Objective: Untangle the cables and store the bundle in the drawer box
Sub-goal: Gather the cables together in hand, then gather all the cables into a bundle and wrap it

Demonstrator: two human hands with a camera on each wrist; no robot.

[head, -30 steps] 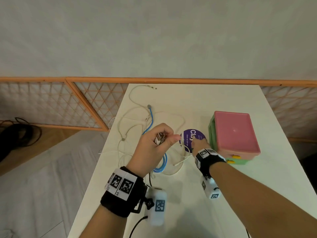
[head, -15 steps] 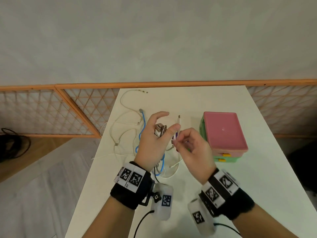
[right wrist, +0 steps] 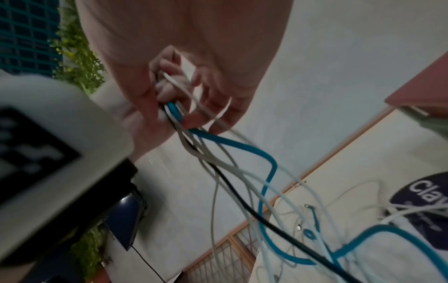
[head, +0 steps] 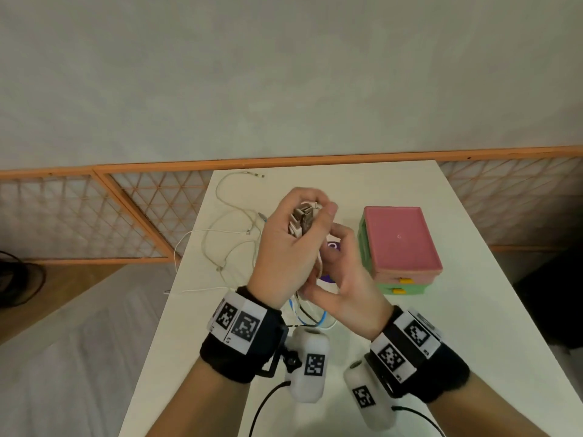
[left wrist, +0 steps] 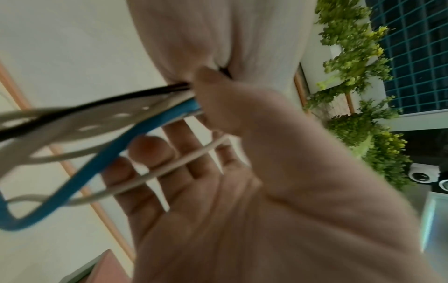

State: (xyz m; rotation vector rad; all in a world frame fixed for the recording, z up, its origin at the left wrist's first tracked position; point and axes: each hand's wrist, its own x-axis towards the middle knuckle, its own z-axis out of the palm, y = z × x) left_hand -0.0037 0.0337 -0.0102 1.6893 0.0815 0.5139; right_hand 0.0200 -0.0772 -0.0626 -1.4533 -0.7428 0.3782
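My left hand [head: 291, 238] is raised over the table and grips a bunch of cable plugs [head: 301, 217], with white, blue and black cables [right wrist: 232, 164] trailing down from the fist. A blue cable [left wrist: 80, 176] and a white cable [left wrist: 169, 168] run out of it. My right hand [head: 342, 279] is just beside and below the left, its fingers holding a white cable strand. More loose white cables [head: 227, 234] lie spread on the table to the left. The drawer box [head: 399, 247], pink top and green body with yellow handles, stands to the right with its drawers closed.
A purple round sticker [right wrist: 421, 201] lies on the white table [head: 473, 310] under the hands. An orange lattice fence [head: 126, 209] runs behind the table along the wall. The floor drops away past the table's left edge.
My right hand left the table by the sticker, rose with a white cable end and came against the left hand. The left hand lifted higher with the plugs.
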